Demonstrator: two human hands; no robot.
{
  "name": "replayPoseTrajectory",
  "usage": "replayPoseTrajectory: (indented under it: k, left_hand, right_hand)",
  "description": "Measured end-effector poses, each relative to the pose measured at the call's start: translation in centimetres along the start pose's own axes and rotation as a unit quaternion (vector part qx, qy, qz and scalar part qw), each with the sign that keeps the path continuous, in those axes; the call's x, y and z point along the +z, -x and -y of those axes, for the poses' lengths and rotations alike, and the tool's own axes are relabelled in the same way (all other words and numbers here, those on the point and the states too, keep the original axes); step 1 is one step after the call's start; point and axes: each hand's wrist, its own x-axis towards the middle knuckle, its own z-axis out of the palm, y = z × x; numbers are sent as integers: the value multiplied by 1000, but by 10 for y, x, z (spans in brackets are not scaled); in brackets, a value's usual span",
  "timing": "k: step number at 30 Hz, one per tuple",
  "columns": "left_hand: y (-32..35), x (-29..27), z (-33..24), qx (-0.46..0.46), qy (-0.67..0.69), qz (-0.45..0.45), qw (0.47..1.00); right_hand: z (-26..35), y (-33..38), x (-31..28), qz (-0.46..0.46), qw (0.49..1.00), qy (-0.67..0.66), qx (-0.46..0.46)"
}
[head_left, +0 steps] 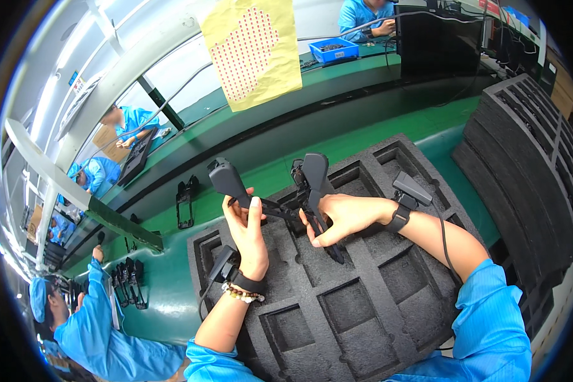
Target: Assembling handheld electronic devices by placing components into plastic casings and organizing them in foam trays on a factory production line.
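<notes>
A black plastic assembly [288, 213] with two paddle-shaped ends is held up over a dark grey foam tray [312, 290]. My left hand [247, 237] grips it below the left paddle end, thumb and fingers closed around it. On its other side my right hand [344, 219] is closed around the part under the right paddle end, thumb pointing left. The fingers partly hide how the two halves join. Rectangular pockets are cut into the tray under my hands. Each wrist wears a strap with a small black box on a cable.
Tall stacked foam trays [522, 172] stand at the right. Similar black frames [128, 283] lie on the green bench [165, 302] at left, with another black frame [186, 202] farther off. A yellow sheet [254, 51] hangs ahead. A co-worker [108, 331] sits at lower left.
</notes>
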Motion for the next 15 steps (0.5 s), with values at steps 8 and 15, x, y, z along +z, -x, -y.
replayPoseTrajectory:
  k: [8,15]
  left_hand:
    - [2,7,-6,17,-25,1,1000]
    - [-2,5,-4,-14,1,-7,1000]
  right_hand:
    - [-12,-3,-2,-93,995,-5,-29]
    - [-20,-7,-10,-232,969,-78,-44]
